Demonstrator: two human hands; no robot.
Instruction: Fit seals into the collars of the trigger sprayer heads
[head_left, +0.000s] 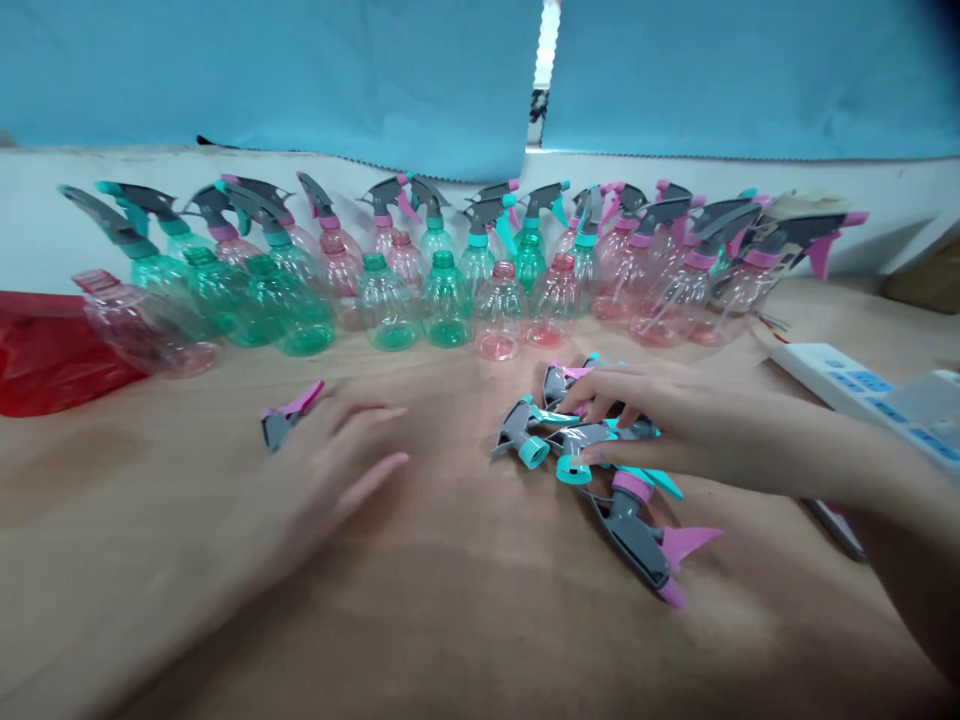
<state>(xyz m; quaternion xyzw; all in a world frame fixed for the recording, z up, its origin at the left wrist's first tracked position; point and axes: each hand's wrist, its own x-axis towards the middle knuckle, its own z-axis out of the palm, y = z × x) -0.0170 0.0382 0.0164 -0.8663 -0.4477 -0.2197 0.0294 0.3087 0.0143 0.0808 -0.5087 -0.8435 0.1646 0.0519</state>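
My right hand (626,405) reaches into a small pile of grey trigger spray heads. Its thumb and fingers close around a spray head with a teal collar (574,468). Beside it lies another teal-collared spray head (517,430), and a pink-collared spray head (637,540) rests nearer me. More heads in the pile are partly covered by my fingers. On the left, my left hand (341,465), slightly blurred, hovers low over the table with fingers stretched and nothing in them. A grey and pink spray head (289,418) lies just beyond it, partly hidden by the hand.
Clear pink and green bottles line the back, several capped with spray heads. Uncapped ones, such as a green bottle (448,305) and a pink bottle (499,315), stand in front. A red bag (60,350) lies far left; a white power strip (862,385) lies right.
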